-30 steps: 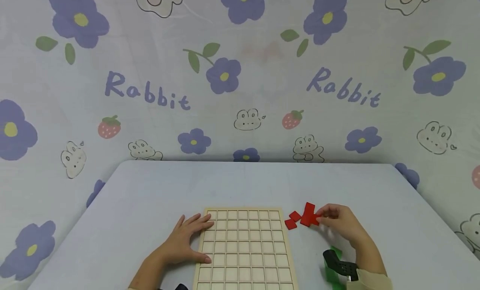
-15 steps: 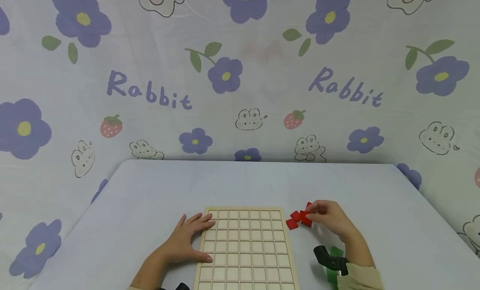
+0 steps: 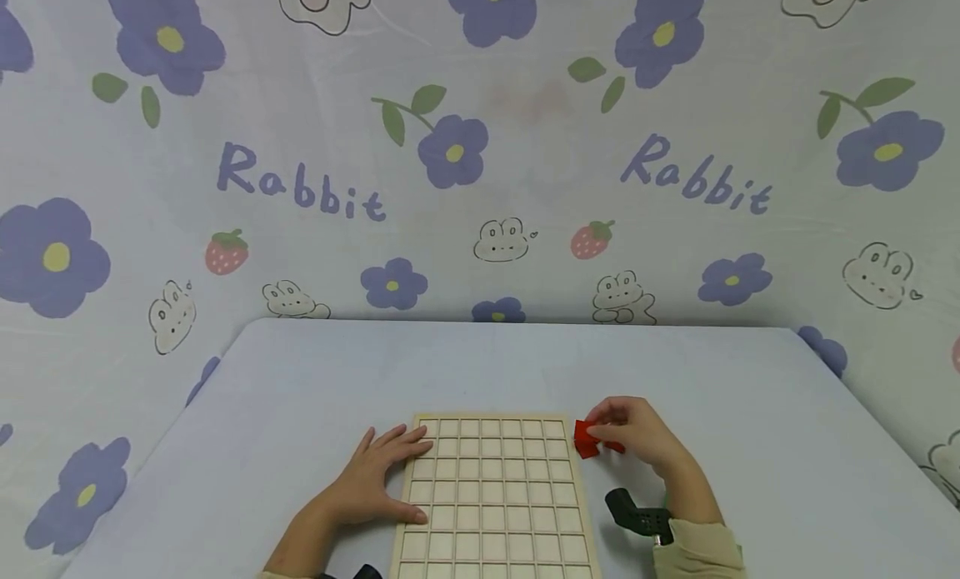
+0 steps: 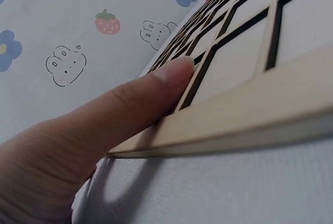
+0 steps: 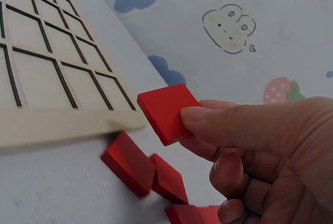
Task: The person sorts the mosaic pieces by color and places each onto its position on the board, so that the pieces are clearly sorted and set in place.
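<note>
A wooden grid board lies on the white table, its square cells bare where they show. My left hand rests along the board's left edge with fingers spread; in the left wrist view the thumb lies over the frame. At the board's right edge, my right hand pinches a red square tile between thumb and fingers, raised above the table. Below it, more red tiles lie loosely together beside the board's frame, partly hidden by the hand in the head view.
The white table reaches back to a patterned cloth with flowers and rabbits. A black wrist-camera mount sticks out by the right sleeve.
My right hand has taken up a red tile and moved left with it toward the board's edge. Its forearm now covers the green pieces. My left hand stays on the board.
</note>
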`<action>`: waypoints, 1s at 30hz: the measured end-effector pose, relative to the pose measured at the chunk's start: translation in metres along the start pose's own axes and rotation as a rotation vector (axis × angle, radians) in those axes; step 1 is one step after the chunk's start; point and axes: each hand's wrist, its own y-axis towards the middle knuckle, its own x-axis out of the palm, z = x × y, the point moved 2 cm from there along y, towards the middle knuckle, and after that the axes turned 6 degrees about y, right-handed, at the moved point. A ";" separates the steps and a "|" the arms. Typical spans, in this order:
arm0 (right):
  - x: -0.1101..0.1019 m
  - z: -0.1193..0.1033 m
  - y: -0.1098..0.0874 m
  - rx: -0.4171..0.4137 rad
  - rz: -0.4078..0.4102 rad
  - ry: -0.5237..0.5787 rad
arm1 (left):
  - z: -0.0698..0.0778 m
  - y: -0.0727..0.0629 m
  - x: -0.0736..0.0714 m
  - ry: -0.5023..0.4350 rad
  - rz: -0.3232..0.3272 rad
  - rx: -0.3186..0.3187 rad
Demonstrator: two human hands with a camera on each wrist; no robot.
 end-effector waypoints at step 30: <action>0.077 -0.033 0.024 -0.164 -0.191 0.073 | -0.004 -0.002 0.002 0.013 -0.019 0.001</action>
